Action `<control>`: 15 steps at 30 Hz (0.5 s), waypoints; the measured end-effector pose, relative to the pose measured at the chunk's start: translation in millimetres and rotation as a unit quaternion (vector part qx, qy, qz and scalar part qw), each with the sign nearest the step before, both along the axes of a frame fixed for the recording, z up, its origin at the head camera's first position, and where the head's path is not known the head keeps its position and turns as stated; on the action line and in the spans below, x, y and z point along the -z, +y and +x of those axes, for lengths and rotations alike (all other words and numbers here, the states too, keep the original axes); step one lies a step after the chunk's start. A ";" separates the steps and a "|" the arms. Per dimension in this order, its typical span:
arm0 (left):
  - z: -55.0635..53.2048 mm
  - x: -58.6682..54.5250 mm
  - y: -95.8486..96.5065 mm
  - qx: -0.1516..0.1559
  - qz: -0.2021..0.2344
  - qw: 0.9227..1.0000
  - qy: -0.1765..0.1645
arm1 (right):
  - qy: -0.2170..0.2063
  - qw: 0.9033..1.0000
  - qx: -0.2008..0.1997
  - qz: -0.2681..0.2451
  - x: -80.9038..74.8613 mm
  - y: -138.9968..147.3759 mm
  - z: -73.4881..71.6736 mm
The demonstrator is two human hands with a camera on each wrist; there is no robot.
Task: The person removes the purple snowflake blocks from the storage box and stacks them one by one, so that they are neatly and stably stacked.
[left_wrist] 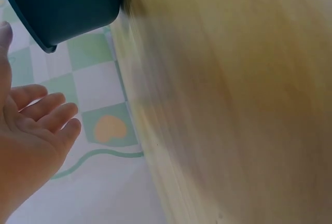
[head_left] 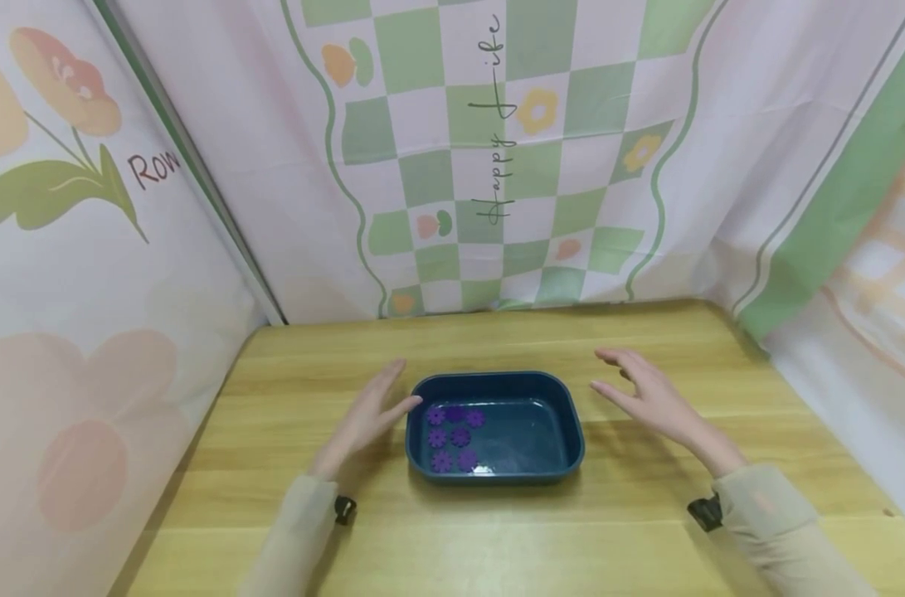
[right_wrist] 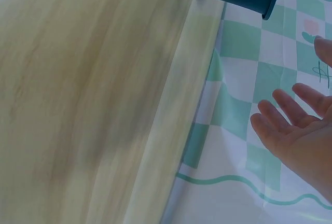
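Note:
A dark teal rectangular container (head_left: 497, 478) with rounded corners sits on the wooden table. Several small purple flower-shaped pieces (head_left: 460, 437) lie on its floor, grouped in the left half. My left hand (head_left: 364, 421) is at the container's left side, fingers extended and thumb by the rim; whether the thumb touches it I cannot tell. To the right, my right hand (head_left: 652, 402) hovers apart from the container with fingers spread and nothing held. Both wrist views show the container's outer wall (left_wrist: 78, 6) and a hand with loosely bent fingers (right_wrist: 295, 115).
The wooden tabletop (head_left: 512, 547) stretches around the container. Behind it hangs a green-and-white checked curtain (head_left: 489, 191), and printed cloth (head_left: 86, 290) closes off the left side. A dark band (head_left: 705, 512) is at the right wrist.

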State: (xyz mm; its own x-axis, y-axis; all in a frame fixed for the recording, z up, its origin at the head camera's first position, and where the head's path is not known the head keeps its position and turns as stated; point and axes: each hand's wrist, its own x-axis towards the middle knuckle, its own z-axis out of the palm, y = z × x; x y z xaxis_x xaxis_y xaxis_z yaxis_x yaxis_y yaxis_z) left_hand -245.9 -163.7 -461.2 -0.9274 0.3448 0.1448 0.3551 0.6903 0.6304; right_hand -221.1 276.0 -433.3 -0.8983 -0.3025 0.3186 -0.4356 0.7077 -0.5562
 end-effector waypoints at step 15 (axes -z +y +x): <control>-1.8 1.9 10.9 0.026 -0.013 1.000 0.003 | -0.050 0.996 -0.048 -0.057 -5.9 -11.0 -7.8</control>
State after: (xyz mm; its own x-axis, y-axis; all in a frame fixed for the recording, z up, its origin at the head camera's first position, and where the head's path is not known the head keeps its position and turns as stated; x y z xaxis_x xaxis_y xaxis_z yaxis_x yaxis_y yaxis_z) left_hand -247.7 -152.8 -463.1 -0.9071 0.3964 0.1414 0.3953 0.6871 0.6096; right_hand -229.0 265.0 -427.4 -0.8957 -0.3565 0.2658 -0.4370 0.5954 -0.6742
